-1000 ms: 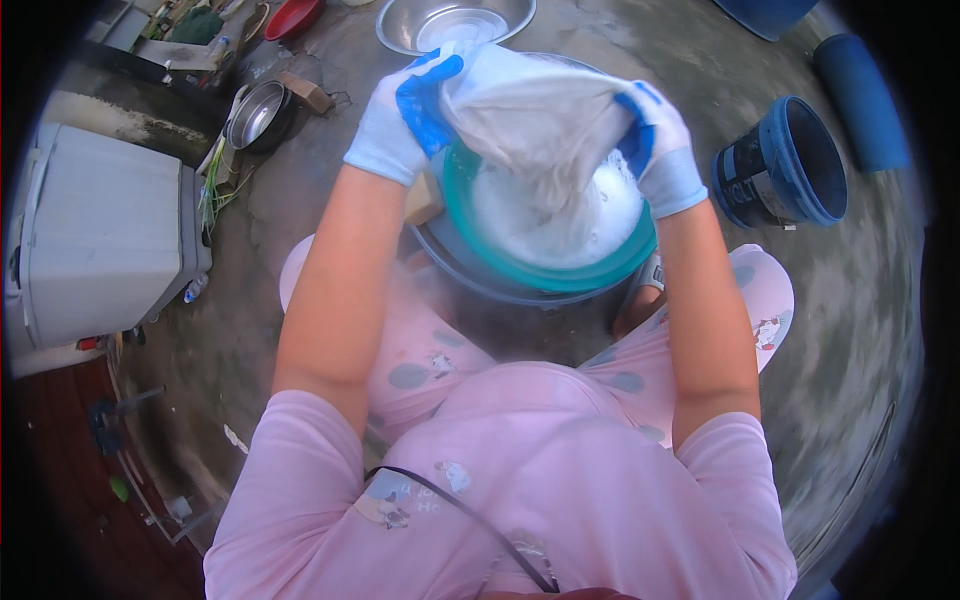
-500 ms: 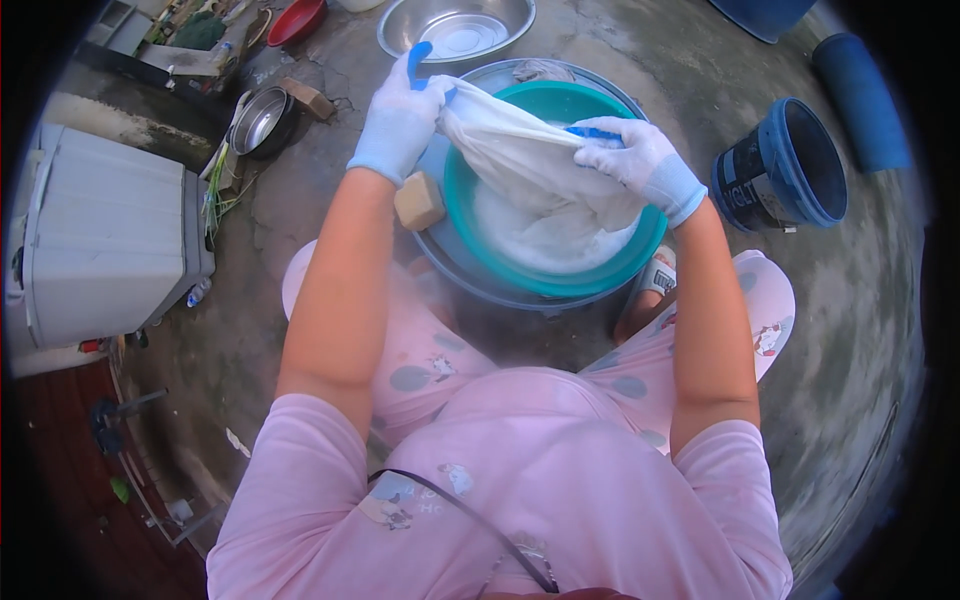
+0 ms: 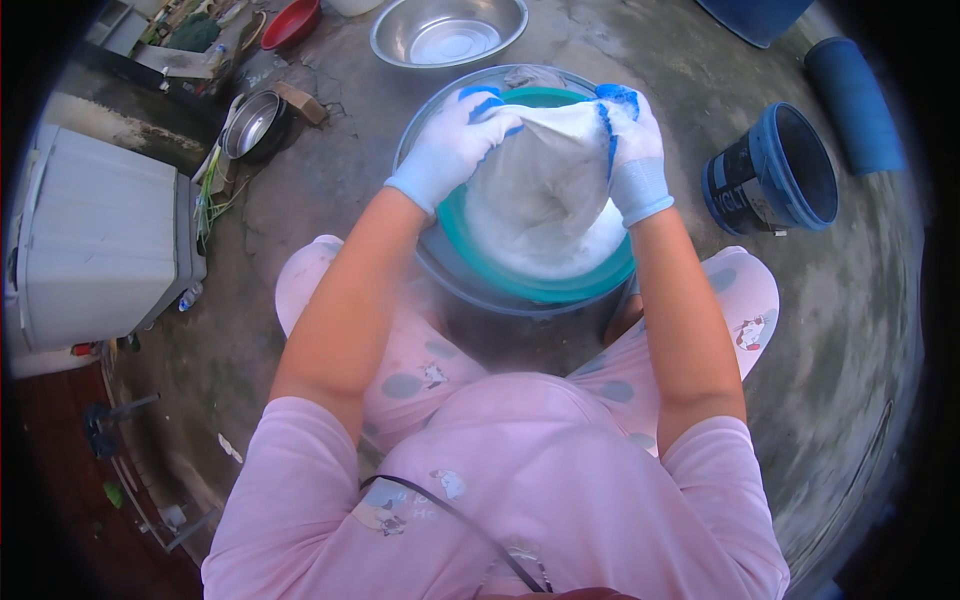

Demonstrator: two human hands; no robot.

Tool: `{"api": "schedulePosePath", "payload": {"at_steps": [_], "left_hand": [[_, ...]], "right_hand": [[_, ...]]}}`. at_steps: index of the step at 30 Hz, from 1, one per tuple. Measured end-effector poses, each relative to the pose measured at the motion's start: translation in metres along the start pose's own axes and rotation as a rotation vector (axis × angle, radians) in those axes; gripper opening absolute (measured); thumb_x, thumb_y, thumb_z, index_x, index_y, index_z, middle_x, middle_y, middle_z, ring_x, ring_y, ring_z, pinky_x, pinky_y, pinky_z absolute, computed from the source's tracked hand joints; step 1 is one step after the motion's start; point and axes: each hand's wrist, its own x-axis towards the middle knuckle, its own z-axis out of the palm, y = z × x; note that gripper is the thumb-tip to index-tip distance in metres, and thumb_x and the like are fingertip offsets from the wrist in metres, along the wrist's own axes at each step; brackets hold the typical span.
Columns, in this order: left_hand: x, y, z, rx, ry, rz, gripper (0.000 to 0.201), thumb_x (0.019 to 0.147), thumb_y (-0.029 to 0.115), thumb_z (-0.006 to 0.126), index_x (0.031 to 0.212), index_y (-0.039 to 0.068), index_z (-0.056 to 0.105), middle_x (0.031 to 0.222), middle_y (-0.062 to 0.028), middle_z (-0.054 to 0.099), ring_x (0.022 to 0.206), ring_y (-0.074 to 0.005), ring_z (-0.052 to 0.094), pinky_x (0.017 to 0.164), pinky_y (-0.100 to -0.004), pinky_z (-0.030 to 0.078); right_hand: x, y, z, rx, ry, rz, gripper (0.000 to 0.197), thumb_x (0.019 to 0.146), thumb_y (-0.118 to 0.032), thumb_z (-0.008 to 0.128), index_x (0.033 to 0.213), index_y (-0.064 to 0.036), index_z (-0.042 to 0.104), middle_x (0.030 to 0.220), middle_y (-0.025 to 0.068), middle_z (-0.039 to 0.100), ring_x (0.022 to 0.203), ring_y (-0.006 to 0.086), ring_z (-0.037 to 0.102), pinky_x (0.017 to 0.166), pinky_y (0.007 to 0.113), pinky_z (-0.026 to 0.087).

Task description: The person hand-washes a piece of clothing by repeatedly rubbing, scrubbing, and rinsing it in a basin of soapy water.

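My left hand (image 3: 452, 145) and my right hand (image 3: 634, 150), both in white gloves with blue fingertips, grip the top edge of a wet white cloth bag (image 3: 545, 180). The bag hangs bunched between them over a teal basin (image 3: 560, 287). The basin holds white liquid and sits inside a larger metal tub (image 3: 480, 290) on the concrete floor, between my knees.
An empty steel bowl (image 3: 448, 30) lies beyond the tub. A blue bucket (image 3: 770, 170) stands at the right, a blue barrel (image 3: 850, 100) farther right. A smaller steel bowl (image 3: 250, 123) and a red bowl (image 3: 292, 22) lie at upper left, a white box-shaped appliance (image 3: 95, 250) at the left.
The hands stretched the cloth out wide and low over the basin, then came back together and lifted it bunched up again.
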Motion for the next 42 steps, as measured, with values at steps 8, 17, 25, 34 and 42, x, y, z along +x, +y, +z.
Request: {"api": "schedulePosePath", "payload": {"at_steps": [8,17,25,34,42], "left_hand": [[-0.003,-0.025,0.054,-1.527,-0.485,-0.213,0.030,0.102,0.031,0.039,0.109,0.009,0.058,0.101,-0.0089,0.064,0.089,-0.0210,0.062,0.083,-0.0345,0.051],[-0.008,-0.035,0.081,-0.293,-0.256,-0.173,0.028,0.100,0.031,0.039,0.111,0.010,0.054,0.111,-0.0132,0.060,0.101,-0.0233,0.059,0.089,-0.0331,0.048],[-0.009,-0.040,0.093,-1.471,-0.306,-0.697,0.023,0.098,0.025,0.041,0.101,0.010,0.059,0.098,-0.0101,0.062,0.095,-0.0224,0.059,0.088,-0.0363,0.048],[0.004,-0.008,0.098,-1.593,-0.164,-0.853,0.027,0.100,0.027,0.039,0.104,0.010,0.060,0.098,-0.0112,0.063,0.097,-0.0258,0.060,0.093,-0.0390,0.047],[-0.002,-0.002,0.107,-1.751,-0.304,-0.687,0.031,0.099,0.026,0.038,0.118,0.009,0.056,0.114,-0.0103,0.062,0.104,-0.0206,0.058,0.093,-0.0338,0.046]], "right_hand": [[-0.070,-0.003,0.069,-0.796,-0.298,-0.630,0.032,0.083,-0.027,0.063,0.108,-0.0076,0.058,0.098,0.0184,0.064,0.091,0.0320,0.063,0.081,0.040,0.049],[-0.072,-0.001,0.084,-0.746,-0.226,-0.344,0.023,0.091,-0.027,0.046,0.105,-0.0096,0.052,0.092,0.0206,0.065,0.087,0.0418,0.062,0.079,0.049,0.048],[-0.052,0.018,0.074,-0.803,-0.102,-0.128,0.025,0.088,-0.022,0.048,0.109,-0.0101,0.052,0.103,0.0198,0.065,0.095,0.0397,0.062,0.083,0.048,0.047],[-0.038,0.023,0.055,-0.902,0.050,0.001,0.023,0.091,-0.027,0.049,0.107,-0.0105,0.054,0.099,0.0194,0.066,0.093,0.0405,0.063,0.080,0.048,0.048],[-0.014,0.051,0.022,-0.895,0.108,0.114,0.029,0.095,-0.034,0.045,0.109,-0.0096,0.054,0.101,0.0227,0.065,0.095,0.0420,0.061,0.084,0.049,0.045]]}}
